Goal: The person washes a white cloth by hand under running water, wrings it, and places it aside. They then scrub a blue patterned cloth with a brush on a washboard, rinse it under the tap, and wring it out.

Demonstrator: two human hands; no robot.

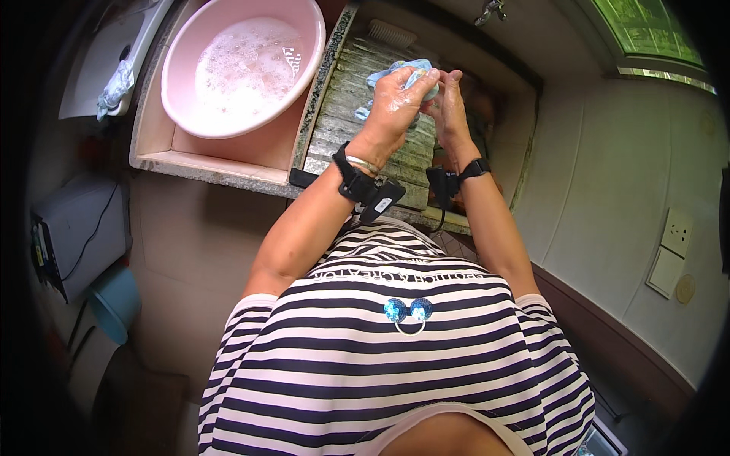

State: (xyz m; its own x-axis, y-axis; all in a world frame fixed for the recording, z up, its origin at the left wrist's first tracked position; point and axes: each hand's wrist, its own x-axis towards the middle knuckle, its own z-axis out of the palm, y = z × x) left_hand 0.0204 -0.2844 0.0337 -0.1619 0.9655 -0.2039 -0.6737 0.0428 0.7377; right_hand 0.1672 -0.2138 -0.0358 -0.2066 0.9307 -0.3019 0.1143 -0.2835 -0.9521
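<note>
A wet light-blue cloth [417, 67] is bunched between my hands above a ridged grey washing slab [342, 114]. My left hand [395, 102] is closed on it, with suds on its back and thumb. Part of the cloth hangs out below that hand. Facing it from the right, my right hand [450, 114] presses close against the cloth with one digit stretched up. Its other fingers curl in toward the cloth and are partly hidden.
To the left, a pink basin [171, 91] of foamy water sits tilted in a tiled sink bay [213, 144]. A scrubbing brush [391, 34] lies at the slab's far end, near a tap [490, 11]. A wall [593, 144] bounds the right; a blue bucket [115, 304] stands lower left.
</note>
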